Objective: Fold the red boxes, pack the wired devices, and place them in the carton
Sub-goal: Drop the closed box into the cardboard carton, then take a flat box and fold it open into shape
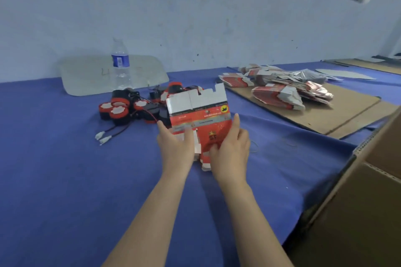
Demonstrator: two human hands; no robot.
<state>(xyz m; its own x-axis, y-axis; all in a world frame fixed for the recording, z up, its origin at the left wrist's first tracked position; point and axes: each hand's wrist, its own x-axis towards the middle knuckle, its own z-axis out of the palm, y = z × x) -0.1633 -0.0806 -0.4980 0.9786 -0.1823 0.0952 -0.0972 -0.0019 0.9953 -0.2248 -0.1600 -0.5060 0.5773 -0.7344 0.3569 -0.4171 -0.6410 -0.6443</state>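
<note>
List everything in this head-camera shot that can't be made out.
All in the head view:
- Carton: cut off by the right and bottom edges; inside unseen.
- Wired devices: the held red box covers some, so no count.
- Box's lower flaps: covered by the left hand and right hand gripping it.
- Box print: too small and blurred to read.
- Pile of flat boxes: blurred, number unclear.

The box (201, 119) I hold is red with white flaps and a grey band. The cloth (65, 180) is blue, the devices (121, 107) black and red with white labels, the carton (358, 212) brown.
</note>
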